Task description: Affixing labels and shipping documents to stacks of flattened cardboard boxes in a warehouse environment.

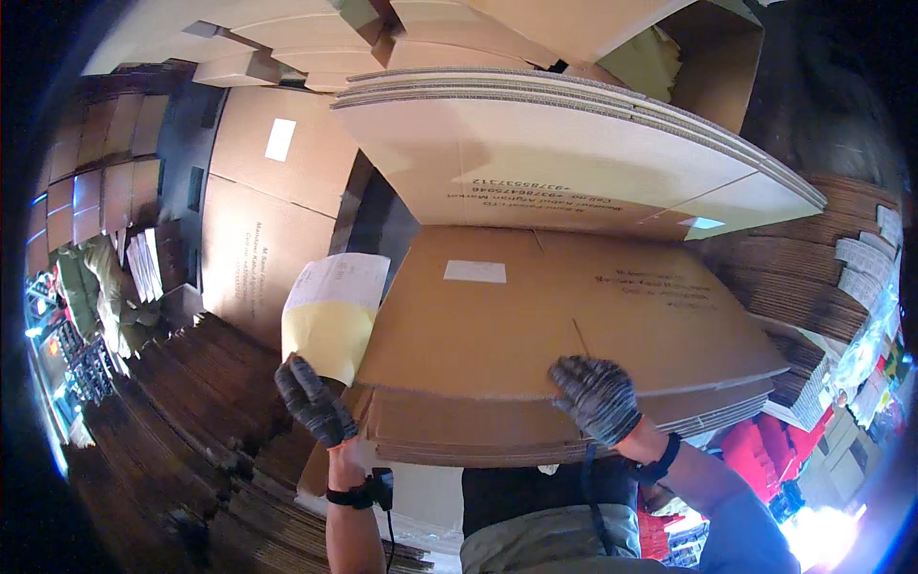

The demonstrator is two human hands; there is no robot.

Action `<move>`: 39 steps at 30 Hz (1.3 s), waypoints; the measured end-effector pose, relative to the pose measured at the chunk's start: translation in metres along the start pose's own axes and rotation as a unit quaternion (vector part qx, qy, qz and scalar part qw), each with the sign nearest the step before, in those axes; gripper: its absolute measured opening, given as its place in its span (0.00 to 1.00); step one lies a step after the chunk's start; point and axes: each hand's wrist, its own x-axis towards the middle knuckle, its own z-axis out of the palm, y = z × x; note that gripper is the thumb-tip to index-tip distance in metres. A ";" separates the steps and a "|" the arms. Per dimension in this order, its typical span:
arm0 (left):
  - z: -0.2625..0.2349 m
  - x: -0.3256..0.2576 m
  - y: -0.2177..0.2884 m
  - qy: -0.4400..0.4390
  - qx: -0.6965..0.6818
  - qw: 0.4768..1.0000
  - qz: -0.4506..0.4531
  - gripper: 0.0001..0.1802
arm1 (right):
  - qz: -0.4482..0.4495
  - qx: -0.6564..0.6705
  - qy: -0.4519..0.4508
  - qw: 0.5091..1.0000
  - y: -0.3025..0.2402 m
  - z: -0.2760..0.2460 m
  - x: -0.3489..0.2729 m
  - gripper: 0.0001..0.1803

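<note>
My left hand (316, 402), in a grey knit glove, pinches the lower edge of a curled paper sheet (337, 292), printed white on its upper part and pale yellow below. The sheet hangs beside the left edge of a flattened cardboard box (478, 330), the top one of a stack in front of me. My right hand (598, 396), also gloved, lies with fingers stretched on that box near its front edge. A white label (475, 272) is on the box's far left part, and dark print runs across its right part.
Behind the stack, several more flattened boxes (574, 158) lean upright. A labelled carton (277, 206) stands at the left, above dark stacked cardboard (182, 411). Folded cardboard piles (794, 253) rise at the right, with red material (765, 450) below. Cartons (459, 43) lie at the back.
</note>
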 end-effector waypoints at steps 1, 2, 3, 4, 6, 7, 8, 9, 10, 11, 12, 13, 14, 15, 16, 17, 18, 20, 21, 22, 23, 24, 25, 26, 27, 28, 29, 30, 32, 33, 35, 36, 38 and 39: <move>-0.011 0.004 0.000 0.008 0.001 1.000 0.004 0.13 | 0.064 0.116 0.049 0.990 0.011 -0.005 0.010 0.27; -0.026 0.006 0.002 0.016 -0.068 0.997 -0.037 0.09 | 0.125 0.231 0.095 0.960 0.020 -0.012 0.023 0.25; -0.042 0.008 0.006 0.027 -0.132 0.988 -0.078 0.07 | 0.135 0.171 0.099 0.971 0.024 -0.030 0.039 0.27; -0.053 0.005 0.027 0.040 -0.164 0.981 -0.096 0.05 | 0.145 0.111 0.103 0.978 0.022 -0.055 0.053 0.30; -0.072 -0.007 0.063 0.027 -0.142 0.987 -0.071 0.04 | 0.035 0.093 0.223 0.970 -0.021 -0.124 0.068 0.32; -0.082 -0.013 0.071 0.006 -0.120 0.991 -0.050 0.05 | -0.066 0.072 0.337 0.937 -0.042 -0.144 0.079 0.34; -0.099 -0.019 0.067 -0.017 -0.120 0.992 -0.041 0.10 | -0.073 0.077 0.339 0.935 -0.058 -0.145 0.095 0.34; -0.105 -0.024 0.079 -0.016 -0.126 0.991 -0.039 0.10 | -0.101 0.204 0.324 0.918 -0.070 -0.149 0.107 0.36; -0.109 -0.032 0.099 -0.078 -0.135 0.987 -0.041 0.12 | -0.128 0.329 0.302 0.886 -0.077 -0.149 0.119 0.38; -0.114 -0.040 0.110 -0.140 -0.143 0.979 -0.041 0.15 | -0.128 0.326 0.305 0.886 -0.073 -0.139 0.135 0.38; -0.122 -0.044 0.108 -0.177 -0.151 0.972 0.002 0.20 | -0.093 0.361 0.270 0.887 -0.066 -0.119 0.159 0.36; -0.127 -0.047 0.105 -0.175 -0.151 0.973 0.004 0.20 | -0.058 0.395 0.233 0.887 -0.062 -0.110 0.176 0.34; -0.137 -0.051 0.100 -0.227 -0.127 0.965 0.021 0.21 | -0.065 0.404 0.227 0.884 -0.067 -0.108 0.187 0.34; -0.137 -0.052 0.102 -0.282 -0.113 0.952 0.039 0.21 | -0.051 0.502 0.073 0.860 -0.063 -0.114 0.191 0.31; -0.132 -0.053 0.104 -0.282 -0.114 0.952 0.039 0.21 | -0.034 0.582 -0.083 0.808 -0.059 -0.117 0.192 0.30; -0.122 -0.054 0.107 -0.283 -0.196 0.939 -0.018 0.28 | -0.033 0.581 -0.082 0.809 -0.055 -0.114 0.189 0.30; -0.111 -0.053 0.113 -0.281 -0.275 0.916 -0.077 0.36 | -0.001 0.577 -0.045 0.816 -0.049 -0.107 0.185 0.25; -0.100 -0.046 0.100 -0.255 -0.314 0.906 -0.120 0.55 | -0.008 0.581 0.054 0.812 -0.038 -0.091 0.178 0.13; -0.099 -0.038 0.096 -0.256 -0.313 0.906 -0.123 0.55 | -0.006 0.581 0.052 0.812 -0.035 -0.087 0.172 0.13; -0.099 -0.026 0.094 -0.288 -0.138 0.946 0.051 0.54 | -0.012 0.597 0.038 0.801 -0.036 -0.087 0.167 0.11; -0.096 -0.016 0.093 -0.302 0.047 0.926 0.221 0.53 | -0.018 0.612 0.024 0.790 -0.037 -0.089 0.163 0.10; -0.082 -0.014 0.093 -0.302 0.044 0.927 0.219 0.53 | -0.020 0.608 0.008 0.794 -0.035 -0.094 0.157 0.10; -0.062 -0.017 0.093 -0.418 -0.015 0.898 0.134 0.47 | -0.021 0.607 0.006 0.794 -0.034 -0.095 0.153 0.10; -0.045 -0.021 0.092 -0.523 -0.075 0.848 0.049 0.41 | -0.012 0.611 0.004 0.791 -0.031 -0.099 0.149 0.10; -0.035 -0.027 0.085 -0.521 -0.074 0.849 0.050 0.41 | -0.002 0.615 0.002 0.788 -0.027 -0.100 0.146 0.11; -0.023 -0.033 0.076 -0.548 -0.147 0.820 -0.077 0.33 | -0.001 0.627 -0.001 0.779 -0.020 -0.096 0.145 0.11; -0.014 -0.038 0.073 -0.564 -0.216 0.771 -0.202 0.25 | 0.001 0.625 0.003 0.780 -0.016 -0.092 0.148 0.11; -0.013 -0.043 0.091 -0.529 -0.277 0.758 -0.262 0.16 | -0.004 0.579 0.051 0.814 -0.011 -0.088 0.150 0.13; -0.003 -0.057 0.095 -0.495 -0.301 0.760 -0.296 0.16 | 0.065 0.410 0.148 0.898 -0.007 -0.073 0.148 0.30; -0.008 -0.059 0.092 -0.444 -0.316 0.772 -0.327 0.16 | 0.063 0.417 0.141 0.896 -0.024 -0.066 0.148 0.30; 0.002 -0.065 0.085 -0.430 -0.303 0.795 -0.301 0.15 | -0.108 0.221 0.271 0.931 -0.055 -0.069 0.141 0.44; 0.008 -0.066 0.086 -0.420 -0.307 0.800 -0.297 0.14 | -0.133 0.231 0.242 0.933 -0.068 -0.067 0.137 0.47; 0.016 -0.068 0.091 -0.420 -0.313 0.799 -0.297 0.14 | -0.163 0.249 0.201 0.933 -0.082 -0.054 0.132 0.48; 0.019 -0.067 0.091 -0.437 -0.270 0.822 -0.245 0.14 | -0.134 0.271 0.203 0.931 -0.087 -0.047 0.133 0.43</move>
